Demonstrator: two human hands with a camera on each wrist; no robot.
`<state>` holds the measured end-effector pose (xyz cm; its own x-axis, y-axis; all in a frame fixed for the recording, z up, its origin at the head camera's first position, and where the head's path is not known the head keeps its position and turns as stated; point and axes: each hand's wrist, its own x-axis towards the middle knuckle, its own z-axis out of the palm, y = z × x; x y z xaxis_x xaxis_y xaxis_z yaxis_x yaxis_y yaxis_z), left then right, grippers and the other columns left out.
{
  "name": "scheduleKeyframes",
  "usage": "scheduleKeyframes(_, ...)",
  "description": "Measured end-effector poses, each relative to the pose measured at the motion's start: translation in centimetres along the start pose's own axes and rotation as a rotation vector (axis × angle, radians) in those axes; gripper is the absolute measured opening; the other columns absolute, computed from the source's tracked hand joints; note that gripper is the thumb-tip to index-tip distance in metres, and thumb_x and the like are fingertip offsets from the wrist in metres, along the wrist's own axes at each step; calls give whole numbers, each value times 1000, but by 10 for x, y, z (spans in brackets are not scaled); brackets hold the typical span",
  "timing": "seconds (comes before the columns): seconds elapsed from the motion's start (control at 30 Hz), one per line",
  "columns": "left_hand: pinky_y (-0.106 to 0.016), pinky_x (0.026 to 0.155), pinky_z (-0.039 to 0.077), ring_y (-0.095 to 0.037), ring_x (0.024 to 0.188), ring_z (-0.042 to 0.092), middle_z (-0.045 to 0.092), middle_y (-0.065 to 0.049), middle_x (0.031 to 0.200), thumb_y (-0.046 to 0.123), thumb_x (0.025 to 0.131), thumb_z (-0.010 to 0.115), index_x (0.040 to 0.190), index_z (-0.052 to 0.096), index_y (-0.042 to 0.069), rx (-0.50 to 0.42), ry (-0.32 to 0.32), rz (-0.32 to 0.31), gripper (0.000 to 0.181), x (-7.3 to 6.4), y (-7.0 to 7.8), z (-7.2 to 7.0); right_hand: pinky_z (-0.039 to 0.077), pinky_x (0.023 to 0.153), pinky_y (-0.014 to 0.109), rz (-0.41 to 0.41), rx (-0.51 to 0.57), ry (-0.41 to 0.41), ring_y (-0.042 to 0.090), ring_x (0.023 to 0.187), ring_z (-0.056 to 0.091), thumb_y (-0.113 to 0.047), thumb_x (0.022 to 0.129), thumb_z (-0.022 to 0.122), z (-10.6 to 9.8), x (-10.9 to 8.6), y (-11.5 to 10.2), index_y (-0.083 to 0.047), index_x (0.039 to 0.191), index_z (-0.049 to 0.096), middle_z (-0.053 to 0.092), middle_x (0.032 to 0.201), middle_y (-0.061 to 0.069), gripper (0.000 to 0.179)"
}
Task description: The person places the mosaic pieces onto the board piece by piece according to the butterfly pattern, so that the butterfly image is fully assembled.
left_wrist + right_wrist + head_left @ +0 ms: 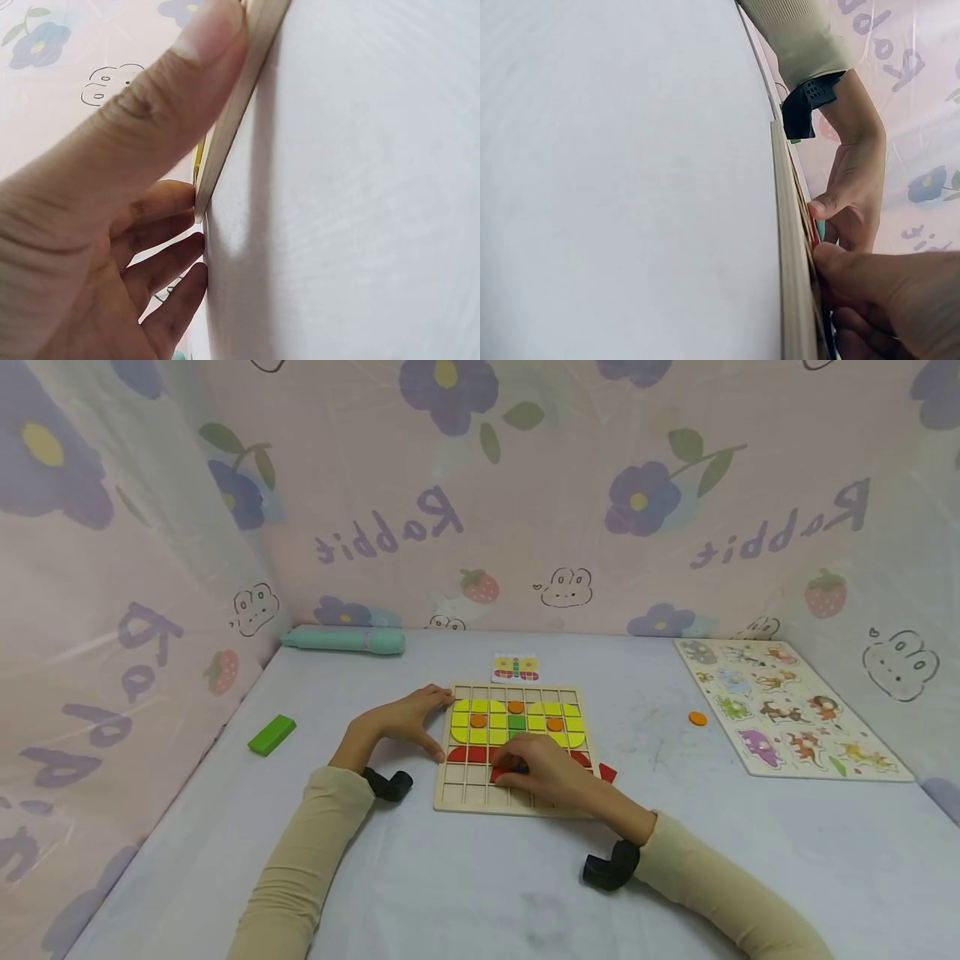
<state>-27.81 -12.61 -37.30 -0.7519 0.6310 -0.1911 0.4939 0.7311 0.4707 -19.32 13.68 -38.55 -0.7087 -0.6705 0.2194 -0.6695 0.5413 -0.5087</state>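
Observation:
A wooden grid board (480,793) lies mid-table, with yellow, orange, green and red pieces set in its cells. My left hand (408,720) touches the board's left edge, its thumb and fingers spread along the side. In the left wrist view the left thumb (142,112) lies against the wooden edge. Over the lower middle of the board, my right hand (547,770) pinches a red tile (497,775) between thumb and fingers. A blue piece (522,768) shows partly under those fingers. The right palm hides several cells.
A pattern card (516,668) lies behind the board. Beside its right edge is a loose red piece (607,772). Farther right are an orange disc (697,718) and an animal puzzle board (795,710). To the left lie a green block (272,735) and a teal tube-shaped object (345,641).

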Motion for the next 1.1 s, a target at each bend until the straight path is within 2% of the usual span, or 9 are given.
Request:
scheduleKeyframes(0.4,-43,113,21,-25,138,22,28,-9,148,41,64,84,143,33,9,-9,-2,-8,99,0,0,0,49,76,21,-53,12,-18,5,86,54,-16,81,72,-3,2,6,-14,100,73,65,92,-9,18)
scheduleKeyframes(0.67,-43,113,21,-25,139,21,27,-8,149,41,64,84,143,33,10,-8,-4,-14,99,1,1,0,48,68,21,-25,22,-4,8,79,54,-19,81,73,-3,3,6,-14,100,70,65,91,-9,19)
scheduleKeyframes(0.77,-43,113,20,-25,139,20,27,-8,149,41,64,84,144,33,10,-13,-5,-13,99,1,2,0,47,65,22,-33,9,47,10,77,53,-17,81,73,-13,-2,12,-12,99,70,65,90,-6,19)
scheduleKeyframes(0.87,-43,113,20,-25,139,20,27,-8,149,41,64,84,144,33,10,-12,-7,-19,100,1,3,0,49,64,24,-16,-10,133,10,75,53,-13,81,73,-29,-12,24,-10,97,70,65,89,-3,17)
scheduleKeyframes(1.1,-44,112,22,-26,138,22,27,-9,148,42,64,84,144,33,10,-10,-1,-29,100,0,2,-1,50,63,29,173,-134,358,16,78,56,-9,82,71,-79,-58,73,-6,96,69,64,88,4,15)
